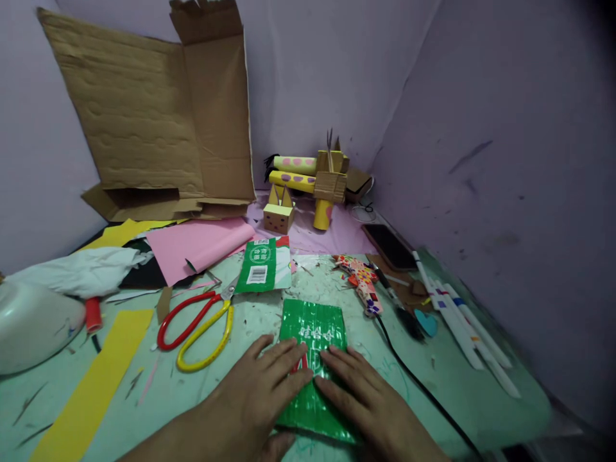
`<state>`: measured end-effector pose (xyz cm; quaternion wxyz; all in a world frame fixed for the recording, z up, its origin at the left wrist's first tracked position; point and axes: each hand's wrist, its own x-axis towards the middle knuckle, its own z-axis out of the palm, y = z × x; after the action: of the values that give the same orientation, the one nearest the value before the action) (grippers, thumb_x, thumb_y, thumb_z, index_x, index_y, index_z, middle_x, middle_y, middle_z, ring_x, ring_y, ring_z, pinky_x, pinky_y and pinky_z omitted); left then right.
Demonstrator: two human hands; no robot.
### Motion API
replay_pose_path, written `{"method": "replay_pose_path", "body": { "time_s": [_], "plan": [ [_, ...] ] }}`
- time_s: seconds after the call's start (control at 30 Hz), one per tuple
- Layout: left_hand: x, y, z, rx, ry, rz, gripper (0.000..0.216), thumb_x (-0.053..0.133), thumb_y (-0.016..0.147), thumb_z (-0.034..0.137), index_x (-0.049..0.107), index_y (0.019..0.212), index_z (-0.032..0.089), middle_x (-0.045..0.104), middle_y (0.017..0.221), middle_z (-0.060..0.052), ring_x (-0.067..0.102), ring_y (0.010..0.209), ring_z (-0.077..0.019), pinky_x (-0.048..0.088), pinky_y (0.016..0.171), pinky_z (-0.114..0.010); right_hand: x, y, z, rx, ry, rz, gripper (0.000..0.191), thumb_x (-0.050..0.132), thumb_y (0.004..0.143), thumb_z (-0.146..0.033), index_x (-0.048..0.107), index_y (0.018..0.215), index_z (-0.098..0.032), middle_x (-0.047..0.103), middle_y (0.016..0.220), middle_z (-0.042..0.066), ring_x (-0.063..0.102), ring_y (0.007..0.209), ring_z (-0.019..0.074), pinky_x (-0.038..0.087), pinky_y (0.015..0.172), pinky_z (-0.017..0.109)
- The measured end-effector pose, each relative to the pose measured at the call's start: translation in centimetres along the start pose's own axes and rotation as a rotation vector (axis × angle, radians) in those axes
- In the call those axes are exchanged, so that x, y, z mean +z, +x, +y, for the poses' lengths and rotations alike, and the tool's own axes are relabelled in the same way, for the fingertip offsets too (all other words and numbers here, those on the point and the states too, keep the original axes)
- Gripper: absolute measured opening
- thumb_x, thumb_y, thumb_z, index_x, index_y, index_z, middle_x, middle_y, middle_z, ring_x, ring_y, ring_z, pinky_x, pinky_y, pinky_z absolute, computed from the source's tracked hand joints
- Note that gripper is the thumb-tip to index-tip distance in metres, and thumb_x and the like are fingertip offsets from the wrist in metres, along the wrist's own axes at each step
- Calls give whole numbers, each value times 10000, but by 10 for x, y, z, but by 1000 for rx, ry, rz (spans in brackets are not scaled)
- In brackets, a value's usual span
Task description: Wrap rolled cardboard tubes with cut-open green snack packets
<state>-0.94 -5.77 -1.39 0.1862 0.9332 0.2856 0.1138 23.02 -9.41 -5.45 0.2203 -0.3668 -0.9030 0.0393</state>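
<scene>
A green printed piece of cardboard with white and red lettering lies flat on the light green table. My left hand rests on its left side, fingers stretched out over the surface. From the right, my right hand presses on it the same way, fingers flat. Just beyond is a second green card with a barcode and a red corner. Scissors with one red and one yellow handle lie left of it, their blades partly under that card.
Left are a yellow paper strip, pink paper and a white cloth. A cardboard box and a cardboard giraffe-like figure stand behind. Right lie a corded glue gun, brush, phone and several white markers.
</scene>
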Motion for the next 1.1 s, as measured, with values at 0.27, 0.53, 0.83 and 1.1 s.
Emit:
{"method": "replay_pose_path", "body": {
  "time_s": [0.27,0.53,0.83,1.1],
  "plan": [
    [-1,13,-15,137,-238,104,458,508,757,121,499,1213,170,622,1178,-120,536,1125,-247,385,971,-458,-12,4,1,125,296,45,630,472,678,-61,465,1287,-221,627,1198,89,560,1130,237,414,989,471],
    [-7,38,-16,-426,-500,183,195,518,816,322,660,776,194,600,556,15,547,509,-139,406,481,-238,-14,33,8,621,360,176,253,454,877,-327,567,688,-201,620,562,5,585,505,148,420,465,244],
    [-4,67,-15,-872,-528,261,152,542,754,346,544,812,206,594,559,12,567,529,-187,354,463,-259,-3,57,13,882,250,272,261,461,857,-426,510,714,-214,499,483,-30,488,402,135,330,392,228],
    [-4,64,-16,-772,-247,263,137,466,774,324,507,824,203,561,873,-75,572,765,-248,429,640,-354,6,56,17,794,25,250,220,402,871,-386,484,765,-212,556,717,69,571,546,197,445,478,302]
  ]
}}
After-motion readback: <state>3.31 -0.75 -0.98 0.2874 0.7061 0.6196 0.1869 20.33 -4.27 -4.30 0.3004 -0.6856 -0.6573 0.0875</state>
